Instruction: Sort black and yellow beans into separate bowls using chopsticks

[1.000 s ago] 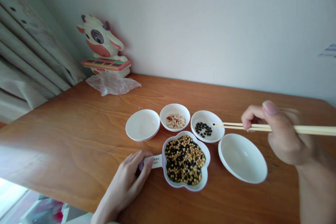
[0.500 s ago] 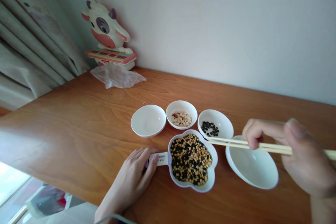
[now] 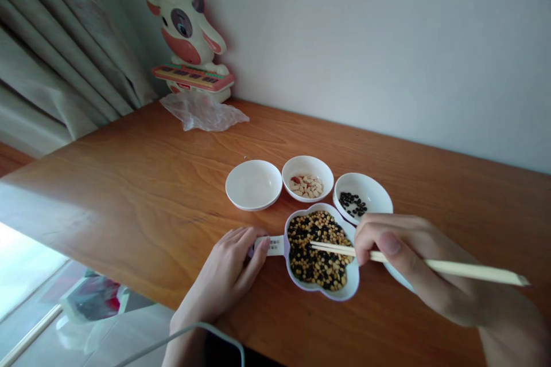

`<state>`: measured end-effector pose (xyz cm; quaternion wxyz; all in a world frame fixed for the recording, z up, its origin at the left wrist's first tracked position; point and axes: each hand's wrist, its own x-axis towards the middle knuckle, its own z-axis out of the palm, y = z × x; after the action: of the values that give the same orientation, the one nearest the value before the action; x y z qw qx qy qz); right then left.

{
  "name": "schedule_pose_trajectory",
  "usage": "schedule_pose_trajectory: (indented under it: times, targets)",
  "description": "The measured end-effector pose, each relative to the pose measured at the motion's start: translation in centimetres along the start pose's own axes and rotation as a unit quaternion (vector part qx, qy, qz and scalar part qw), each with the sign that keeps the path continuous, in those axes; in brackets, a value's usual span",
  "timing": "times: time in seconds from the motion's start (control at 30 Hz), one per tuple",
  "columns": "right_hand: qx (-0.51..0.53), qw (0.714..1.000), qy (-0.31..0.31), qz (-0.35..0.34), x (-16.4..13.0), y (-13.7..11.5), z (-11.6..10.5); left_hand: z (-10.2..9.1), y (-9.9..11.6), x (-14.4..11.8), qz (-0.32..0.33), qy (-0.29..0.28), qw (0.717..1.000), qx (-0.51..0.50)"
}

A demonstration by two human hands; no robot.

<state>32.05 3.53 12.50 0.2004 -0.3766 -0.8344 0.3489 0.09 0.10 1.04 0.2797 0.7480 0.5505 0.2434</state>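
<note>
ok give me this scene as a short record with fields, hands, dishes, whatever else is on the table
left hand: rests on the table, fingertips on the handle of the flower-shaped bowl
right hand: holds chopsticks, tips over the mixed beans
flower-shaped bowl contents: yellow and black beans mixed
small dish, left: nothing in it
small dish, middle: pale seeds, a few red
small dish, right: black beans
back corner: cow toy, plastic wrap
surface: wooden table

I note a flower-shaped white bowl (image 3: 340,289) of mixed yellow and black beans resting flat on the counter. The pale wooden chopsticks (image 3: 447,266) lie nearly level, tips over the beans at the bowl's centre.
</note>
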Motion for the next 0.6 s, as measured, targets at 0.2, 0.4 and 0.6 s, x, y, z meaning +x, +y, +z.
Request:
schedule_pose_trajectory:
  times: [0.2, 0.4, 0.6]
  targets:
    - [0.077, 0.995, -0.06, 0.02, 0.1, -0.2, 0.4, -0.1, 0.0, -0.1, -0.002, -0.007, 1.0, 0.006]
    - [0.086, 0.994, -0.055, 0.027, 0.0, 0.0, 0.6, 0.0, -0.2, 0.0, -0.003, -0.007, 1.0, 0.006]
    - [0.131, 0.99, -0.017, 0.045, -0.2, 0.2, 1.1, 0.2, -0.2, 0.0, -0.001, -0.003, 1.0, 0.016]
